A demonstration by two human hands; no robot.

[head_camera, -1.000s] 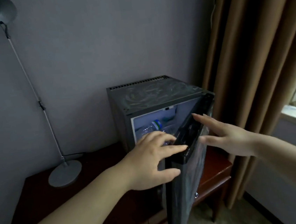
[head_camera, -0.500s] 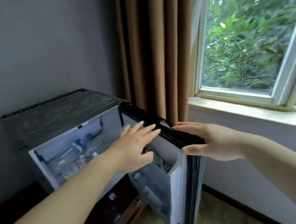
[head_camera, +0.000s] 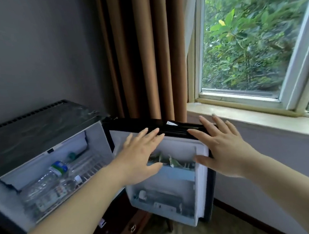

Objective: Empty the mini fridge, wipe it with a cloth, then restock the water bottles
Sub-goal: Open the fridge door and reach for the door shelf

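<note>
Rested left grip [head_camera: 141, 158], right grip [head_camera: 222, 147], both released flat, on black-edged white door [head_camera: 179, 145] top, likely bracing it wide. Noted clear plastic water bottles [head_camera: 42, 184] inside grey boxy mini fridge [head_camera: 36, 129], left.

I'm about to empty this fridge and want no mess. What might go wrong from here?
The water bottles lie on their sides on the wire shelf; pulling one out may roll another off. The door stands wide open near the curtain; the left hand and right hand are open at its top edge, gripping nothing, so it might swing back.
</note>
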